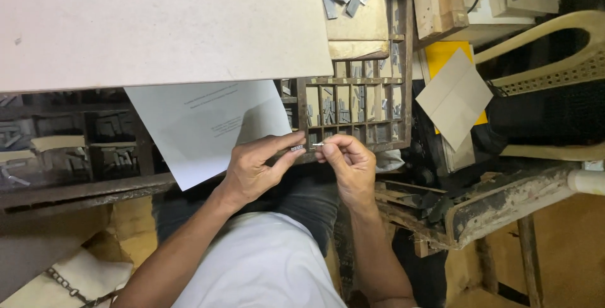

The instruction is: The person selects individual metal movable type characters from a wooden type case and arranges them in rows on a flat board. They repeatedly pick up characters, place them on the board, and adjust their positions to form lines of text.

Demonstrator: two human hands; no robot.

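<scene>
While a short row of metal type (297,148) is pinched in the closed fingers of the left hand (255,169), a thin sliver (318,145) is nipped by the right hand (350,163), before the compartmented type case (353,103); careful alignment is judged needed next.

Compartment tray (302,103) and paper sheet (201,128) crowding hands.

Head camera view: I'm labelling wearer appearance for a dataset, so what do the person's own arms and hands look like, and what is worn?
Both forearms are bare to past the elbows. The left hand and right hand wear no gloves; no ring, watch or bracelet shows. A white shirt covers the torso.
</scene>
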